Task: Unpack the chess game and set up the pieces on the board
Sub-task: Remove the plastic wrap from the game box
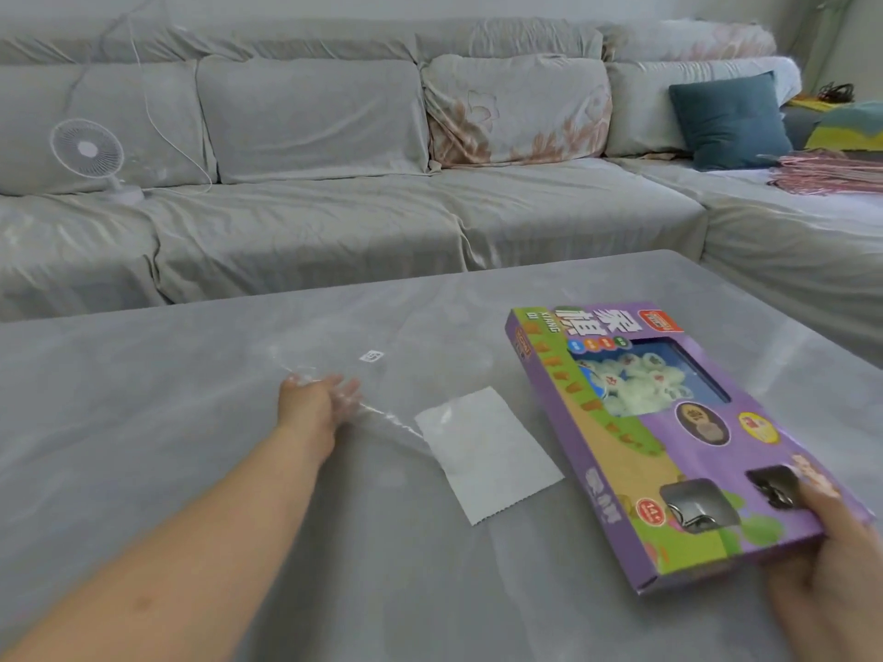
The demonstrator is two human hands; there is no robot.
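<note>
Right of white sheet [487,453]: chess box [669,451], pieces [626,379] inside, near corner gripped by right hand [831,556]. Left of it: left hand [315,406] lay straight-fingered on clear wrap [382,415]. Risk: corner-only hold could drop box.

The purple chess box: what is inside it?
Through the window of the purple box, pale round pieces with red marks show. Cardboard covers the rest; no board is visible.
</note>
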